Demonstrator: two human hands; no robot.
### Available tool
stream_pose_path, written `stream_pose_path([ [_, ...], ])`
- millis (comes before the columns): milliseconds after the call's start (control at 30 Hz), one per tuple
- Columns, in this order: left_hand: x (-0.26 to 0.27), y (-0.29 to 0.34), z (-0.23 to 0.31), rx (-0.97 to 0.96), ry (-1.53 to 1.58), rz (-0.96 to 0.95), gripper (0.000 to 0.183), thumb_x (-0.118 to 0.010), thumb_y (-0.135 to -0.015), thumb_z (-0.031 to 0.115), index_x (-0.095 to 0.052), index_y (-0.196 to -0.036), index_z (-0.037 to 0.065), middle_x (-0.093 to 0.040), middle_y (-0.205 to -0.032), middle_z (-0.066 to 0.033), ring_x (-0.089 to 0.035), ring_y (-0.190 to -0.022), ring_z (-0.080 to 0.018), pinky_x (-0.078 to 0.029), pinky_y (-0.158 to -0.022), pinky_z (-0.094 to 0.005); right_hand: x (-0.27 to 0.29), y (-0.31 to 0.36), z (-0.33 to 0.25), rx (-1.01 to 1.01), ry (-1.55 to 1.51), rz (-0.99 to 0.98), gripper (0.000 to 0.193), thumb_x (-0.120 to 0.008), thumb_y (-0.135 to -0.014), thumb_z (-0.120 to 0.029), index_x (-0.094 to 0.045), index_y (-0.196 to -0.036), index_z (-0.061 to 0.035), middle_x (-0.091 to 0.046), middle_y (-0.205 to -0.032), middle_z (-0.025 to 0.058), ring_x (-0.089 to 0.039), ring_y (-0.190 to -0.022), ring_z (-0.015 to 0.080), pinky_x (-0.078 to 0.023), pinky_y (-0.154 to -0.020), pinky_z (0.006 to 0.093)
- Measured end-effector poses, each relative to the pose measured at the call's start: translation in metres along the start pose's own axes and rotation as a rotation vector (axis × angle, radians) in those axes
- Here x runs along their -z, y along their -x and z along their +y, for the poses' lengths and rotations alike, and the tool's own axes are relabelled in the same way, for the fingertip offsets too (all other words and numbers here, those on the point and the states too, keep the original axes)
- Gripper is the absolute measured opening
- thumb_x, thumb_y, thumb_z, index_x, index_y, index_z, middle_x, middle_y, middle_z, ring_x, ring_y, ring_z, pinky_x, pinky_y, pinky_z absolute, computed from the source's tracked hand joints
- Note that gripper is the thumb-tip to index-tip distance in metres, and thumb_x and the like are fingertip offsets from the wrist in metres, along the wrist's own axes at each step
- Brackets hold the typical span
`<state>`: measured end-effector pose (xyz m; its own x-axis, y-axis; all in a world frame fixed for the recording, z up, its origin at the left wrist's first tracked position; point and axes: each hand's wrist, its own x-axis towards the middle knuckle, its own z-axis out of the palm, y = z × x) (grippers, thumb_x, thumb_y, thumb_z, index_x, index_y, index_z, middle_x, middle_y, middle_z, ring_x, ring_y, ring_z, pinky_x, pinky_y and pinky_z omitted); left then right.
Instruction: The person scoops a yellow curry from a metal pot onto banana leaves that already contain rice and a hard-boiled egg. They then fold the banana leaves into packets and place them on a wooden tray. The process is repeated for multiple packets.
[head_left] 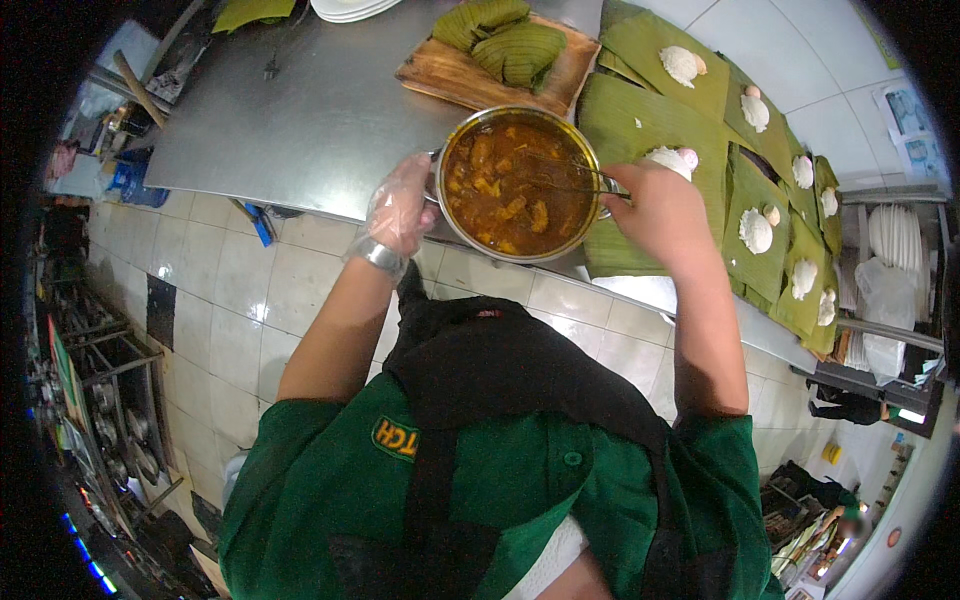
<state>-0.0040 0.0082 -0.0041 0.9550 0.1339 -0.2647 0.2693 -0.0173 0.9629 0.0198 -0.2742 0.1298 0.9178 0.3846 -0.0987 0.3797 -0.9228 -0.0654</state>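
Observation:
A steel pot (451,228) of reddish-brown stew with chunks (510,190) is at the near edge of the metal table. My left hand (402,205), in a clear plastic glove, is closed around the pot's left handle. From the right, my bare right hand (660,210) grips thin metal tongs (575,178) whose tips reach into the stew. Beneath that hand lies a large banana leaf (625,245), with a white rice mound (664,157) and a pale egg-like piece on it, partly hidden by my hand.
More banana leaves (745,190) spread rightward, several bearing rice mounds (756,232). Behind the pot, folded leaf parcels (518,54) rest on a wooden board (425,73). White plates (350,8) stand at the far edge of the steel table (270,130). A rack (120,370) stands at left.

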Motion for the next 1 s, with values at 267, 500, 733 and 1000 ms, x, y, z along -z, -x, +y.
stream_pose_path([
  [267, -0.002, -0.007, -0.006, 0.199, 0.334, 0.034, 0.035, -0.047, -0.092, 0.013, -0.051, -0.124, -0.001, -0.06, -0.103, -0.0162, -0.055, -0.072, -0.027, -0.048, -0.063, -0.033, -0.024, -0.017, -0.006, 0.217, 0.007, 0.078, 0.03, -0.067, -0.085, -0.022, -0.069, -0.114, -0.013, -0.065, -0.093, 0.0118, -0.065, -0.086, 0.0343, -0.051, -0.073, 0.044],
  [500, 0.003, -0.016, -0.03, -0.065, 0.201, -0.026, 0.032, -0.048, -0.102, 0.035, -0.054, -0.112, 0.006, -0.052, -0.087, -0.0028, -0.037, -0.049, -0.0073, -0.029, -0.037, -0.0185, -0.001, -0.001, 0.034, 0.098, -0.374, 0.012, 0.026, -0.07, -0.083, -0.019, -0.072, -0.105, -0.0051, -0.069, -0.08, 0.0137, -0.065, -0.075, 0.0295, -0.05, -0.069, 0.0387],
  [733, 0.007, -0.022, -0.045, -0.502, -0.044, 0.04, 0.039, -0.054, -0.1, 0.033, -0.053, -0.128, 0.005, -0.052, -0.086, -0.0014, -0.037, -0.05, -0.0075, -0.03, -0.039, -0.0202, 0.015, 0.036, 0.081, -0.233, -0.851, -0.015, 0.03, -0.073, -0.085, -0.023, -0.073, -0.104, -0.0007, -0.066, -0.073, 0.0019, -0.053, -0.065, 0.0092, -0.042, -0.06, 0.0271],
  [1000, -0.002, -0.016, -0.023, 0.132, 0.311, 0.056, 0.027, -0.053, -0.101, 0.032, -0.058, -0.113, 0.008, -0.051, -0.085, 0.0007, -0.039, -0.055, -0.0058, -0.027, -0.039, -0.0176, 0.02, 0.088, 0.145, -0.513, -0.673, 0.15, 0.027, -0.072, -0.086, -0.02, -0.073, -0.103, 0.0016, -0.057, -0.067, -0.0033, -0.043, -0.058, 0.0057, -0.034, -0.053, 0.0244],
])
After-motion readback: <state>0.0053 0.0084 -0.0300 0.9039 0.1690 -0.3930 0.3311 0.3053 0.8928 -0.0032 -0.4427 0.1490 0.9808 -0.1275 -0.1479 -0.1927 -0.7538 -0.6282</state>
